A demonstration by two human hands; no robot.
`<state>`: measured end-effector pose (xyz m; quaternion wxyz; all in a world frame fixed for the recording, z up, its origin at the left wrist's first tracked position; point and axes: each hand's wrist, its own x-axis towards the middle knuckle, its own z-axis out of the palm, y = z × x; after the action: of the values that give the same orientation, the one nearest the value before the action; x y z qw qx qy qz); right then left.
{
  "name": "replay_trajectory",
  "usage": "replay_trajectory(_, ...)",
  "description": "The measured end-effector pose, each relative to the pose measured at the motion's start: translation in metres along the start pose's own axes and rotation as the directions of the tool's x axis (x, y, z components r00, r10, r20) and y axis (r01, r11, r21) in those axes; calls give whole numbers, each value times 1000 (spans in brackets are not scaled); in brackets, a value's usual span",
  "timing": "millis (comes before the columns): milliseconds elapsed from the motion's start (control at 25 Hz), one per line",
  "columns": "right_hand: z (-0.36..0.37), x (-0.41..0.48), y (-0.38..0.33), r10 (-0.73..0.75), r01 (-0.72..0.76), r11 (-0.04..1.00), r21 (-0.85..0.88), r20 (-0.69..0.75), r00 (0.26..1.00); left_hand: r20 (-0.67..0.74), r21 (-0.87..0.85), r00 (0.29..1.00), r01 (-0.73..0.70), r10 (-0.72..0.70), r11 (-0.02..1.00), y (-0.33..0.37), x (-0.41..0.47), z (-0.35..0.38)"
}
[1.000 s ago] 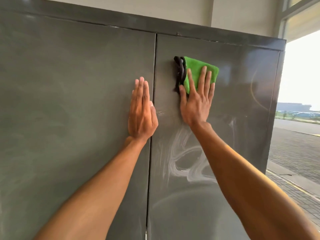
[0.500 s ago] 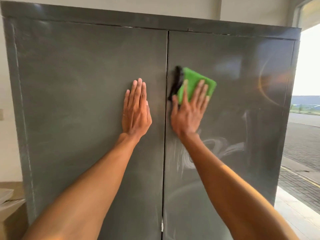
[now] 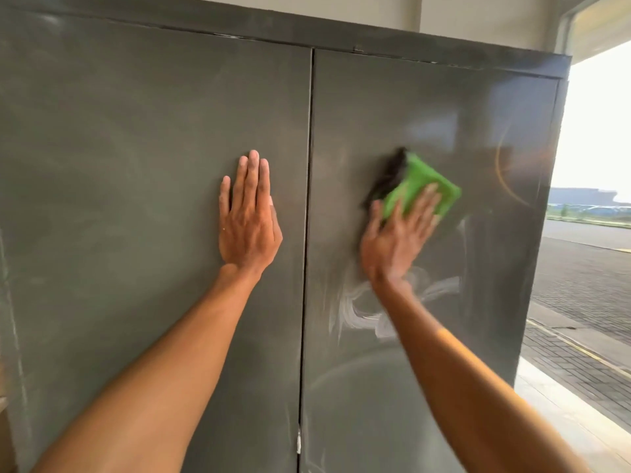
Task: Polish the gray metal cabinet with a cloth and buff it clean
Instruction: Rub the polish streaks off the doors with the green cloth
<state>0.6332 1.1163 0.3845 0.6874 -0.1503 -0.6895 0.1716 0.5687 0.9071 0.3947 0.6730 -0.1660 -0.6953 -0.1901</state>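
The gray metal cabinet fills the view, its two doors meeting at a vertical seam in the middle. My left hand lies flat on the left door, fingers straight and pointing up. My right hand presses a folded green cloth with a black edge against the right door, fingers spread over its lower half. The right hand and cloth are motion-blurred. White smear marks show on the right door below that hand.
The cabinet's right edge borders an open doorway to a paved yard. A pale wall rises behind the cabinet top. A small white latch sits low on the door seam.
My right hand has swept the cloth to the right and slightly down, away from the door seam. The left hand has stayed flat on the left door.
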Motion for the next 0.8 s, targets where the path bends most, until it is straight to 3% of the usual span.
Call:
replay_trajectory(40, 4, -32, -15, -214, 215, 977, -7, 89, 973, -4, -5, 1000, 7, -7, 1000, 1, -1, 0)
replay_trajectory(120, 5, -92, -29, -548, 557, 829, 50, 279, 789, 7, -9, 1000, -3, 4, 1000, -2, -2, 2)
replay_trajectory(200, 1, -84, -11, -679, 677, 727, 115, 270, 683, 19, 13, 1000, -23, 22, 1000, -3, -3, 0)
replay_trajectory(240, -2, -63, 7, -671, 664, 738, 118, 232, 704, 23, 17, 1000, -18, 17, 1000, -2, -3, -1)
replay_trajectory(280, -5, -40, 29, -599, 597, 798, 78, 204, 774, 32, 10, 999, -2, 2, 1000, 0, -2, -2)
replay_trajectory(360, -18, 12, 73, -241, 246, 969, -28, 107, 965, 44, -6, 999, 32, -32, 999, 8, -5, -4)
replay_trajectory(440, -30, 45, 100, 144, -144, 990, 2, 52, 988, 51, -4, 999, 15, -14, 1000, 20, -12, -3)
replay_trajectory(480, -31, 48, 98, 267, -268, 963, 23, 49, 963, 57, -4, 998, -1, 1, 1000, 26, -16, -1)
replay_trajectory(520, -29, 39, 86, 297, -298, 955, 10, 58, 953, 67, -5, 998, -7, 7, 1000, 32, -19, 0)
replay_trajectory(560, -26, 22, 73, 228, -227, 974, -9, 78, 971, 75, -5, 997, 0, 1, 1000, 39, -21, 2)
replay_trajectory(600, -23, -3, 57, 68, -63, 997, -39, 120, 990, 80, -5, 997, 11, -10, 1000, 48, -23, 4)
replay_trajectory(640, -21, -32, 46, -158, 171, 984, -47, 208, 965, 84, -7, 996, 23, -22, 1000, 57, -25, 6)
replay_trajectory(720, -23, -66, 49, -538, 559, 828, 51, 356, 764, 92, -12, 996, 16, -15, 1000, 73, -30, 11)
replay_trajectory(760, -25, -57, 66, -633, 647, 757, 90, 345, 693, 87, -14, 996, 9, -8, 1000, 78, -34, 13)
replay_trajectory(800, -27, -40, 89, -652, 659, 745, 100, 315, 690, 76, -13, 997, 18, -17, 1000, 81, -38, 15)
